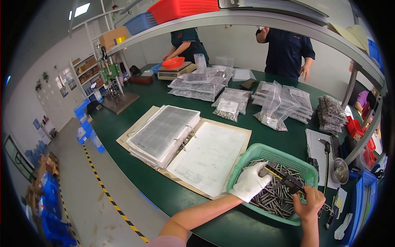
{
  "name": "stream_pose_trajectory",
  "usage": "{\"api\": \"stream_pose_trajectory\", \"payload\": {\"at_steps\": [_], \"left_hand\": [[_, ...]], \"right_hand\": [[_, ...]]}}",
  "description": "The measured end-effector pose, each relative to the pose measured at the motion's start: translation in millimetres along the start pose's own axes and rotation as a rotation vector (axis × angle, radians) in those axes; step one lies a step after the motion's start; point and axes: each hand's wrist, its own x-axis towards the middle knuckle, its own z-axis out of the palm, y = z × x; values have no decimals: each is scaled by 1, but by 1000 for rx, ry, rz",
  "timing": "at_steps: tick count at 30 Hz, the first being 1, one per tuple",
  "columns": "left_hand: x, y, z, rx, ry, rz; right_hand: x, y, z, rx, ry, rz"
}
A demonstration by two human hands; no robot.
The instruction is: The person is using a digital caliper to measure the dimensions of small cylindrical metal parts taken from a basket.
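Counts: 2 hands, 1 caliper in use, 1 green basket, many loose metal pins, too many overlapping to count. Left hand [252, 182] wears 1 white glove, fingers drawn together at the jaw end of the caliper [291, 183]; cannot tell if a pin is pinched there. Right hand [309, 202] is bare, fingers curled and gripping the caliper's other end.

Caliper: dark body, yellow strip along the beam, tilted, above the pins. Metal pins [269, 201]: slim, straight, grey, shiny, lying in all directions inside the green basket [279, 152]. Basket: light green plastic, perforated walls, rounded corners, near edge of the green surface [123, 129], in front of the person.

Beside it, left: 1 open ring binder [164, 129], sleeved sheets on 1 side, 1 drawing sheet [210, 156] on the other. Right: 1 more caliper [327, 154] and 1 clear bowl [340, 171]; 1 blue basket [364, 201] at far right.

Bagged metal parts in 4 groups: left pile [199, 86], middle group [232, 103], centre-right pile [284, 103], right stack [331, 113]; bags per group unclear. Farther back: 1 scale [175, 72], 1 red bowl [173, 62], 1 green press [110, 73]. Overhead shelf: 1 red basket [185, 9], 1 blue bin [140, 23]. 2 co-workers stand across the surface, dark shirts; 1 more person partly visible at right.
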Motion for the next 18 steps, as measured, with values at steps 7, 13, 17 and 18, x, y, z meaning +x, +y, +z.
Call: {"api": "stream_pose_trajectory", "payload": {"at_steps": [7,13,17,18], "left_hand": [[-1,-18,6,197,-57,38],[-5,-6,6,386,-98,-23],[-2,-10,7,418,-94,34],[-1,-16,8,428,-66,64]], "right_hand": [[1,1,0,-72,-19,-17],[9,-11,5,-102,-69,-24],[10,-15,-3,-107,-111,-36],[9,-15,-3,-91,-118,-21]]}}
